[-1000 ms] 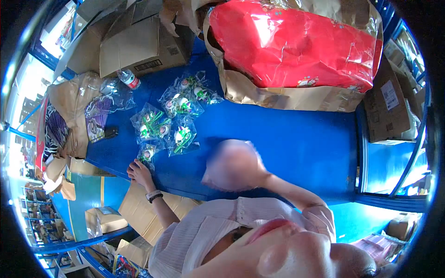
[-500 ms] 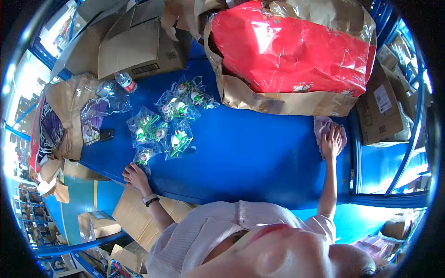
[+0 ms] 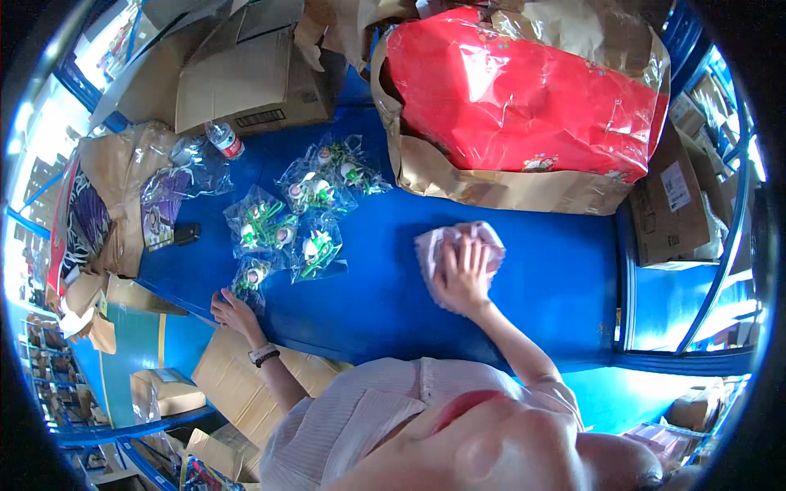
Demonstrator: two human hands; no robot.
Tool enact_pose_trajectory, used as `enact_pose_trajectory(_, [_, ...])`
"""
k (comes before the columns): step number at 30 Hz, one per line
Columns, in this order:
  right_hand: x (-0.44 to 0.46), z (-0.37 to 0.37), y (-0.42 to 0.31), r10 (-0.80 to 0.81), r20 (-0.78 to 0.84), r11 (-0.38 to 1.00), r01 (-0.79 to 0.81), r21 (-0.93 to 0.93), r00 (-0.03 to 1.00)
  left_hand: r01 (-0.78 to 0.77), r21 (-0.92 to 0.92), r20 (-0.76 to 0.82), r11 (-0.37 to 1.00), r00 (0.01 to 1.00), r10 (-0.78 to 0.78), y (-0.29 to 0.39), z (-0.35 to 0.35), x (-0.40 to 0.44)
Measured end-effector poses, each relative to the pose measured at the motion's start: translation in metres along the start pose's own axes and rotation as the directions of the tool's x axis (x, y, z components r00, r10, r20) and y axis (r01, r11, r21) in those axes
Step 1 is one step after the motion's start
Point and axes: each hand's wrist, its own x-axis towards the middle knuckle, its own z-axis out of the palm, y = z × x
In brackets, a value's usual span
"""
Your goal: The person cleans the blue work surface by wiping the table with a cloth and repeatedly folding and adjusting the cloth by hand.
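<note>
My right hand (image 3: 463, 280) lies over a pale pink cloth (image 3: 430, 252), pressing it to the blue table (image 3: 377, 303) with the fingers stretched across it. My left hand (image 3: 236, 316) rests at the table's near left edge, fingers loosely apart and holding nothing. Just beyond it lies a clear plastic bag (image 3: 252, 277) with a small white and green item inside. Several more bagged items (image 3: 318, 247) of the same look spread over the left half of the table; what exactly they are I cannot make out.
A big paper-wrapped bundle with a red plastic sheet (image 3: 524, 106) stands at the back right. Cardboard boxes (image 3: 254, 82) are at the back left, near a bottle (image 3: 223, 141) and a black object (image 3: 187, 235). Purple packaged goods (image 3: 168, 192) lie at left.
My right hand has slid the cloth leftward from the table's right end to its middle. My left hand has hardly moved, and the bagged items lie as before.
</note>
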Motion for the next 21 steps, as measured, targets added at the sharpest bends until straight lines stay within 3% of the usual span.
enact_pose_trajectory(1, [-0.001,0.009,-0.011,-0.063,0.012,0.998,0.063,0.031,0.998,0.004,0.004,-0.004,1.000,1.000,-0.004,0.004,-0.004,-0.001])
enact_pose_trajectory(5, [-0.003,0.014,-0.044,-0.205,0.101,0.970,0.188,0.156,0.974,-0.251,0.015,-0.169,0.968,0.953,0.250,0.037,-0.026,-0.021])
enact_pose_trajectory(7, [-0.001,0.017,-0.052,-0.214,0.096,0.965,0.195,0.175,0.972,-0.490,-0.248,-0.143,0.836,0.872,0.468,0.074,-0.044,-0.043])
enact_pose_trajectory(8, [-0.002,0.017,-0.055,-0.223,0.104,0.961,0.200,0.194,0.969,-0.496,-0.397,-0.059,0.772,0.853,0.518,0.103,-0.056,-0.065])
enact_pose_trajectory(10, [-0.008,0.017,-0.060,-0.242,0.125,0.951,0.209,0.230,0.962,-0.470,-0.637,0.162,0.611,0.692,0.703,0.145,-0.077,-0.103])
enact_pose_trajectory(12, [-0.012,0.016,-0.066,-0.235,0.123,0.950,0.201,0.240,0.964,-0.314,-0.854,0.236,0.415,0.477,0.846,0.172,-0.077,-0.134])
enact_pose_trajectory(13, [-0.013,0.016,-0.070,-0.224,0.117,0.949,0.190,0.251,0.968,-0.351,-0.861,0.257,0.367,0.322,0.911,0.182,-0.082,-0.144])
enact_pose_trajectory(15, [-0.014,0.016,-0.073,-0.197,0.102,0.949,0.164,0.270,0.975,-0.302,-0.902,0.262,0.308,0.183,0.947,0.186,-0.072,-0.170])
enact_pose_trajectory(21, [-0.013,0.008,-0.075,-0.181,0.112,0.971,0.159,0.179,0.977,-0.525,-0.822,0.211,0.221,0.080,0.974,0.182,-0.066,-0.183])
